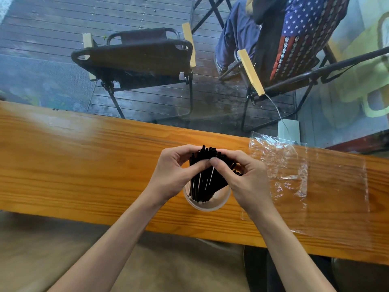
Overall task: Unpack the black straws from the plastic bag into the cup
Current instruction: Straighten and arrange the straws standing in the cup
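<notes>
With my left hand (175,168) and right hand (240,175) both pinching the black straws (207,174) standing in the cup (207,202) on the bench (84,165), I reckon uneven squeezing could tip it or spill some toward the emptied plastic bag (294,175).

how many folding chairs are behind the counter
2: an empty black chair beyond the counter's far edge, left of centre, and one to its right with someone sitting in it. Others may be out of frame.
</notes>
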